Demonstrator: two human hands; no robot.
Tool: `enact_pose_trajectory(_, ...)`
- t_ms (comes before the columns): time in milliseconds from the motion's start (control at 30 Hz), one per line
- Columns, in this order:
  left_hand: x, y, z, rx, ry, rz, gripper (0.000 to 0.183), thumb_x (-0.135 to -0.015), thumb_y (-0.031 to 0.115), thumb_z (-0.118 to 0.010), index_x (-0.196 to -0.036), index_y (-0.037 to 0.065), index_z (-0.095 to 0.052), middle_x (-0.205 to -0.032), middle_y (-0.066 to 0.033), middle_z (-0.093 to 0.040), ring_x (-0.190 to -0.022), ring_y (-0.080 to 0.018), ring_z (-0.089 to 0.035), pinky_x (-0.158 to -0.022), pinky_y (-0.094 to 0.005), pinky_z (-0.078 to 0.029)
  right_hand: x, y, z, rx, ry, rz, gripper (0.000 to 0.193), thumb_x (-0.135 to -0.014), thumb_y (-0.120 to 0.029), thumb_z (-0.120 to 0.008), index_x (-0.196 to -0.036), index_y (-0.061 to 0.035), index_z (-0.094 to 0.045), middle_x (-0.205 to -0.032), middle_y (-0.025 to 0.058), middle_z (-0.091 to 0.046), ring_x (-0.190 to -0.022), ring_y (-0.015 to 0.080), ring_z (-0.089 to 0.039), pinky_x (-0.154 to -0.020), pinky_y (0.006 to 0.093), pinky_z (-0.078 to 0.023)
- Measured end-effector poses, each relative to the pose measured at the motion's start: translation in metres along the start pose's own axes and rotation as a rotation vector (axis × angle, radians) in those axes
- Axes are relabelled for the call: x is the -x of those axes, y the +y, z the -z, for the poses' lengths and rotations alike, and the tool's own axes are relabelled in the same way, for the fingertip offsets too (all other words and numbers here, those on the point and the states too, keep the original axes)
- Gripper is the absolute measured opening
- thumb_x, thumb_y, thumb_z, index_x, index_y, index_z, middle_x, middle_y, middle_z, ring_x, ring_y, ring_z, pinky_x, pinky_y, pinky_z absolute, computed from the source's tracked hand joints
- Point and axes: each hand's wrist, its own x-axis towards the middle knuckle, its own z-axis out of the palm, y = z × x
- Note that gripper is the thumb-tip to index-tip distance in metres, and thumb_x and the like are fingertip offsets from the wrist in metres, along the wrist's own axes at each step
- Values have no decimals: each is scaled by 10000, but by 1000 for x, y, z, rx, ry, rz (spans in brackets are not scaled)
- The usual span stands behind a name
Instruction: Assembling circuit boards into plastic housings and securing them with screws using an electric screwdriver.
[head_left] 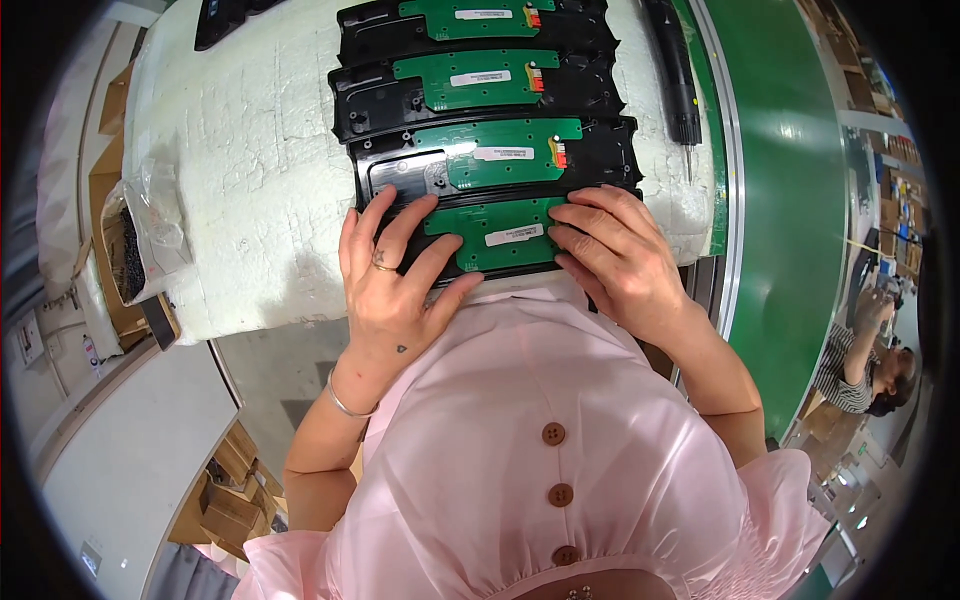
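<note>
In front of me lies a curved black plastic housing with a green circuit board in it, a white label on the board. My left hand rests over the housing's left part, fingers spread, the index tip at the board's left edge and the thumb by its near edge. At the other end my right hand has bent fingers on the board's right edge, and its thumb lies low beside the near rim. The fingers hide both ends of this housing. Beyond it, several like housings with green boards stand in a row.
A white foam-like pad lies under the row. To the right is a black electric screwdriver, beside a metal rail and a green surface. On the left stands a box of small dark parts with clear plastic. A person works far right.
</note>
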Motion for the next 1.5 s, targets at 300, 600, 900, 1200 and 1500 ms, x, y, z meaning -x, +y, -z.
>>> enact_pose_trajectory(300,-4,4,0,-39,-47,23,311,-617,210,-710,-898,98,-638,-1118,-103,-511,-1119,-347,-392,-925,-477,-288,4,7,-4,-16,28,42,226,-635,-26,-592,-857,19,-603,-922,106,-574,-860,244,-556,-863,412,-431)
enact_pose_trajectory(600,-3,0,-3,-30,-67,53,318,-618,244,-715,-915,153,-650,-1130,-62,-500,-1121,-313,-388,-922,-508,-266,3,10,-7,-50,29,25,213,-608,-25,-622,-812,25,-591,-895,110,-568,-822,251,-556,-854,412,-441)
enact_pose_trajectory(900,-4,3,-5,-47,-79,84,290,-627,241,-708,-903,169,-656,-1125,-67,-497,-1107,-316,-388,-913,-493,-270,6,8,-9,-31,8,16,198,-626,-27,-602,-816,27,-594,-919,113,-552,-824,235,-539,-856,450,-429)
enact_pose_trajectory(1200,-4,6,-6,-6,-74,101,290,-620,218,-711,-898,154,-657,-1128,-86,-487,-1104,-330,-385,-907,-494,-279,17,8,-16,10,46,29,210,-644,-63,-591,-834,23,-610,-968,119,-546,-849,223,-535,-914,477,-376)
enact_pose_trajectory(1500,-14,1,13,-36,-80,90,307,-604,202,-722,-894,133,-649,-1142,-97,-477,-1112,-329,-383,-905,-514,-281,-2,10,-12,17,67,110,229,-630,-55,-612,-853,-2,-607,-966,117,-553,-860,244,-533,-880,463,-390)
